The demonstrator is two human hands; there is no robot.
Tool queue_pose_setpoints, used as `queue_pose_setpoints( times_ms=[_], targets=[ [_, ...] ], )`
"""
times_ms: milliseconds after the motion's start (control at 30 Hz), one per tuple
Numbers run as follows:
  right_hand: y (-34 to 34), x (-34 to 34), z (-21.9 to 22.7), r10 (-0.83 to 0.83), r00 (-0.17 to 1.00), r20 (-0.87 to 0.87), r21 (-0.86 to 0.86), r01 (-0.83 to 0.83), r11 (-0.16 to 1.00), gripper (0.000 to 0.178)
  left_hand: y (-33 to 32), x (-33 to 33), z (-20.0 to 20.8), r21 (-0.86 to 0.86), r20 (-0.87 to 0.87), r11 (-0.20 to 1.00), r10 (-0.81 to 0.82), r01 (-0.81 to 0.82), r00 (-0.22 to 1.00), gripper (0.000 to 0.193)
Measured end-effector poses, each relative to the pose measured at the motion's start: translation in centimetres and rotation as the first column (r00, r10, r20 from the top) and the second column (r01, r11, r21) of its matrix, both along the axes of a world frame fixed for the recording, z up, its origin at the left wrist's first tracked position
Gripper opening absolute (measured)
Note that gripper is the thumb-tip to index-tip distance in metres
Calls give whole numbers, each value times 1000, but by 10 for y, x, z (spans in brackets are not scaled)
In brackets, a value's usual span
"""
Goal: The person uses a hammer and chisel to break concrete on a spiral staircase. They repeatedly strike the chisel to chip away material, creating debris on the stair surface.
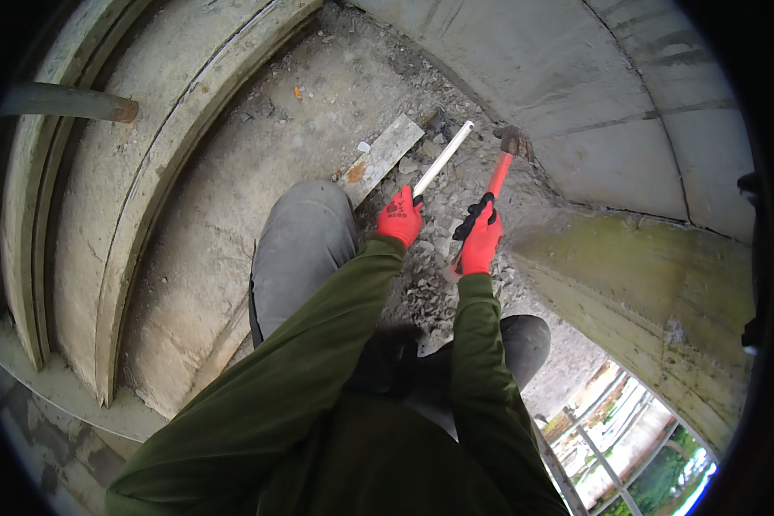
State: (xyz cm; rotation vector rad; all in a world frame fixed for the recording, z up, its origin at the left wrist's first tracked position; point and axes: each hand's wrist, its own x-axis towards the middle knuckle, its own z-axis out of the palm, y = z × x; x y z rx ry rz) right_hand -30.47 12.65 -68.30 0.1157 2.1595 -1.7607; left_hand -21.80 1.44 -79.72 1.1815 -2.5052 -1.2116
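Rubble [426, 288] fills the head view's middle, grey and broken into chips and lumps, on a dusty floor [275, 129] between the person's knees and a pale grey wall [611, 95]. The left hand [400, 217], in a red glove, is closed round the lower end of a white rod [443, 159], which slants up and to the right, its far end clear of the fingers. The right hand [480, 236], in a red and black glove, grips a hammer [497, 175] by its orange-red handle; the dark, dirt-caked head is at the top, close to the foot of the wall, though whether it touches cannot be told. Rod and hammer stand apart, leaning the same way, with the hammer to the right. A flat, pale board [385, 159] with a rusty orange patch lies just beyond the left hand. Dark green sleeves [477, 344] cover both arms, and a grey-trousered left knee [305, 232] is bent beside the left forearm. Long raised ledges [189, 112] curve along the left, a round pipe [77, 101] jutting across them. At right is a yellowish-green slab [645, 275], and below it a barred opening [609, 460] shows greenery outside
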Motion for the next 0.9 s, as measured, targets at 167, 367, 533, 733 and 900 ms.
queue_pose_setpoints(
  times_ms=[167, 367, 533, 733, 900],
  targets=[
    [-5, -4, 9, 4, 999, -32, -47, -5, 999, 36, 6, -5, 0, 92, 112, 996, 10, -21, 994, 35],
    [-7, -29, -13, 91, 996, -15, 189, -87, 978, 36, 15, -20, 34, 185, 170, 983, -47, 15, 984, 34],
    [-18, -28, 18, 57, 989, 134, 256, -90, 962, 47, 6, -17, 29, 190, 153, 982, -17, -12, 988, 34],
    [-16, -31, 12, 0, 967, -255, 5, 1, 1000, 44, 11, -18, 33, 184, 167, 983, -27, -5, 986, 34],
    [-15, -42, -30, 162, 984, -68, 355, -128, 926, 43, 16, -17, 26, 116, 119, 993, -24, 10, 993, 30]
  ],
)
